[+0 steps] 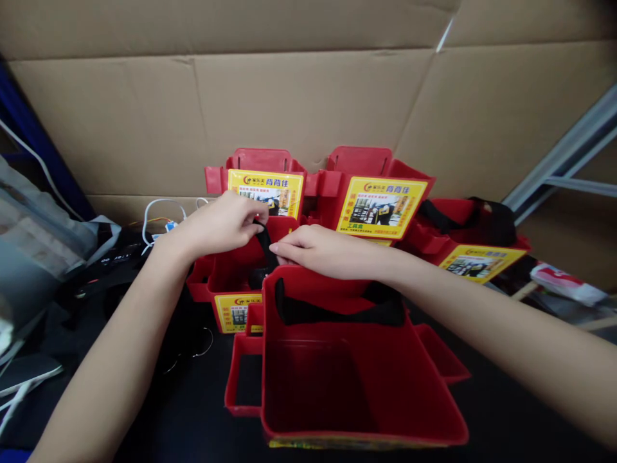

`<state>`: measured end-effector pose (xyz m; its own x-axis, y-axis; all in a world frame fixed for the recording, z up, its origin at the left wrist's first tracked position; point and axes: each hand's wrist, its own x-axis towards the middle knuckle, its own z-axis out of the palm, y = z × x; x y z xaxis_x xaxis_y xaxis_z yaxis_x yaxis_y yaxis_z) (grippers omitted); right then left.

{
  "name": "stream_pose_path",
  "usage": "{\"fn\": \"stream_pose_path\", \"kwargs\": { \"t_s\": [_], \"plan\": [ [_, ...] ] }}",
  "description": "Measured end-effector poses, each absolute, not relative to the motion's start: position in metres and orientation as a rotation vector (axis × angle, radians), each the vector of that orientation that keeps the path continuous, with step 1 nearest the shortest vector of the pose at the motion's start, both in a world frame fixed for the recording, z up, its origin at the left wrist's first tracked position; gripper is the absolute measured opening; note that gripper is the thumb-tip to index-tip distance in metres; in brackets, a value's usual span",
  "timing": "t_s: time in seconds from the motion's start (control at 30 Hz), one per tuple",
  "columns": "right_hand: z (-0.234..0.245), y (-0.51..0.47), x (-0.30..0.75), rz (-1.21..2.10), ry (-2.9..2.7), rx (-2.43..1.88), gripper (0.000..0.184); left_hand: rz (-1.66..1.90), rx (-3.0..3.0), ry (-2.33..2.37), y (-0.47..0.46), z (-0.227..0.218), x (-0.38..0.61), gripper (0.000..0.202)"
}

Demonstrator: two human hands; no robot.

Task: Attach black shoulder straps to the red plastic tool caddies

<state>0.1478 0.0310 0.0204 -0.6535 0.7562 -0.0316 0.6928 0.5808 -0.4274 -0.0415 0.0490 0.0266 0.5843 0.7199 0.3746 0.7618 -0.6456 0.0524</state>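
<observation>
In front of me a red plastic tool box (318,386) stands on the black surface, its open top facing me. A black strap (342,316) runs across the inside of its back wall. Behind that wall, my left hand (234,222) pinches a length of black webbing strap (266,243). My right hand (308,249) is closed around the lower part of the same strap, just above the box's rear rim; its fingertips are partly hidden. Beneath my left hand sits another red tool box (236,270) with a yellow label.
Two red tool boxes with yellow labels (383,207) stand at the back against cardboard (308,116). One more box (475,260), holding black straps, is at the right. White cables (161,200) and a dark digital clock (116,258) lie left. Metal shelf posts flank both sides.
</observation>
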Motion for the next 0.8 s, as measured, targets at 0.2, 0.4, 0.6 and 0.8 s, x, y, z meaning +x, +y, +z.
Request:
{"fn": "stream_pose_path", "kwargs": {
  "t_s": [0.2, 0.4, 0.6, 0.8],
  "plan": [
    [0.029, 0.026, 0.15, 0.391, -2.62, -1.18, 0.041, -0.444, -2.602, -1.39, 0.042, 0.03, -0.042, 0.01],
    [0.012, -0.028, 0.166, -0.425, -2.673, -0.798, 0.032, -0.587, -2.849, -1.029, 0.014, 0.044, -0.043, 0.015],
    [-0.019, -0.041, 0.171, -0.513, -2.885, -0.686, 0.014, -0.228, -3.004, -1.04, 0.003, 0.038, -0.029, 0.008],
    [0.009, -0.044, 0.187, 0.541, -3.062, -0.997, 0.015, -0.202, -3.076, -1.036, 0.01, 0.033, -0.027, 0.014]
  ]
}}
